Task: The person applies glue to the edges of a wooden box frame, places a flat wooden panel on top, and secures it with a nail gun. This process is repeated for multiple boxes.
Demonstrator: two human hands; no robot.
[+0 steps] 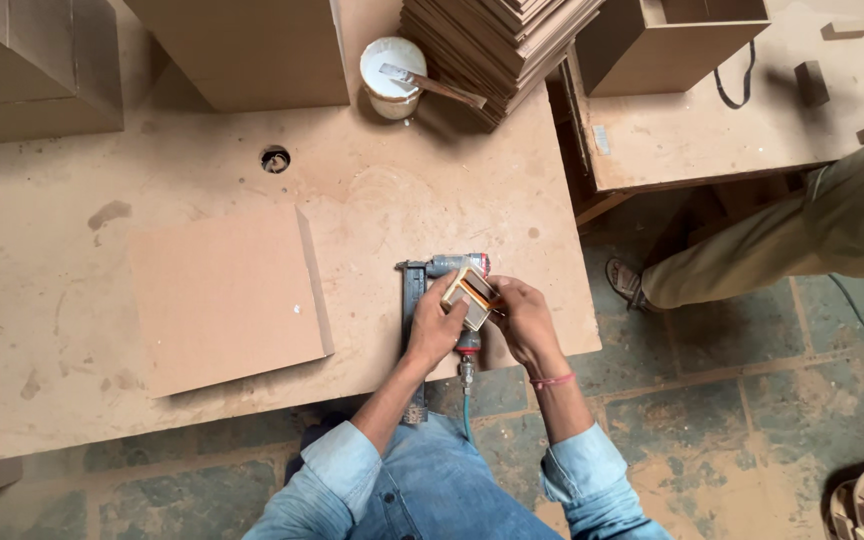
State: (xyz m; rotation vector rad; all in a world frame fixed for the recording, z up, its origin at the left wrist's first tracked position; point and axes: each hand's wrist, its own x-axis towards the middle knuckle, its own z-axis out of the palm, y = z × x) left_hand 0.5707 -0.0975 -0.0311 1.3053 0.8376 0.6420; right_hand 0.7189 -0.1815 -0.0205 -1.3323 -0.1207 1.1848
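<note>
Brown fibreboard: we see a dusty workbench (202,420) of this material filling the left and middle of the head view, its near edge running just above our knees.
Small box: we hold a little cardboard box (472,293), pale with an orange-brown band, above the bench near its right front corner, tilted.
Left hand: our left hand (436,325) is closed on the box's left side, thumb across its top, fingers wrapped below.
Right hand: our right hand (523,318) meets the box at its right end, fingertips pinched on it; a red thread band sits at that wrist.
Nail gun: we see a grey pneumatic nailer (422,290) lying on the bench directly under our hands, its long magazine pointing toward us and a thin blue hose (467,408) dropping off the bench edge.
Board: a square fibreboard panel (227,295) lies flat on the bench, to the left of the nailer and apart from it.
Glue pot: a white tub (392,75) with a spatula resting across it stands at the far side of the bench, beside a stack of thin boards (497,40).
Hole: a round hole (274,159) shows in the benchtop beyond the panel.
Other person: a trousered leg (782,240) and sandalled foot stand on the stone floor to our right.
</note>
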